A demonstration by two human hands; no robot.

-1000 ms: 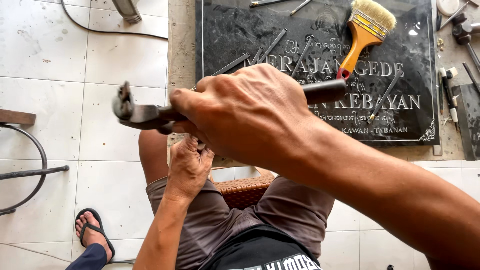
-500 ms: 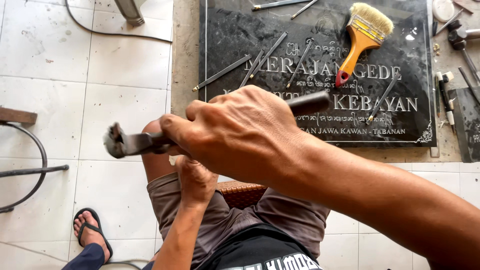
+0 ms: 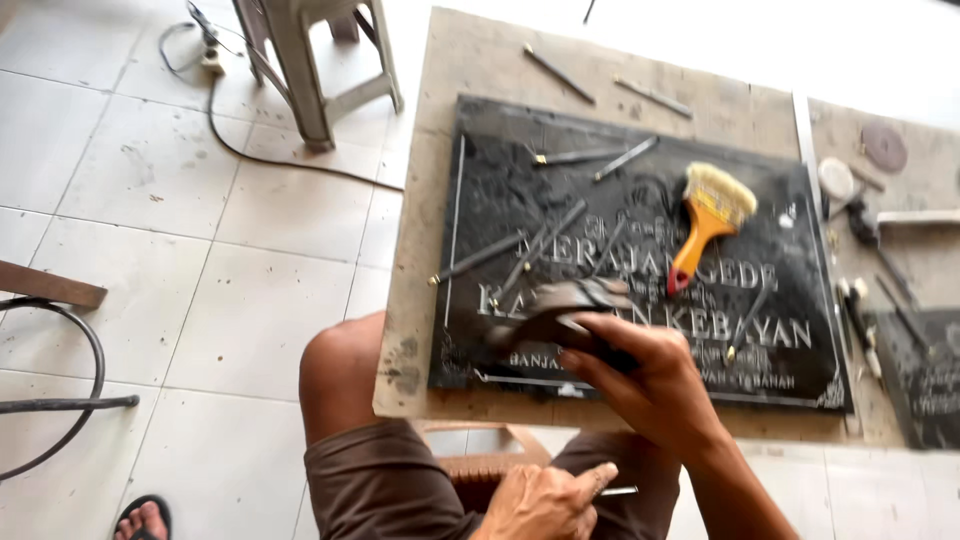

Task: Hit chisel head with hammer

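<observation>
Lettering already carved across black rectangular stone plaque [image 3: 640, 260]; right hand [image 3: 640, 375] is gripping blurred dark hammer [image 3: 560, 310] over its lower edge, left hand [image 3: 545, 500] is pinching thin metal chisel [image 3: 620, 491] at lap.

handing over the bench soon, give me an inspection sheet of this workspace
surface: pale board set over the knees, carrying a dark engraved stone plaque
job's things: blurred dark tool held over the plaque's lower edge; thin metal rod at the lap
clutter: yellow-handled brush and several chisels lying on the plaque; more small tools to its right
hands: right hand gripping the dark tool; left hand low by the lap, closed on the thin rod
cables: dark cable across the tiles
surroundings: white tiled floor, plastic stool, sandalled foot
</observation>
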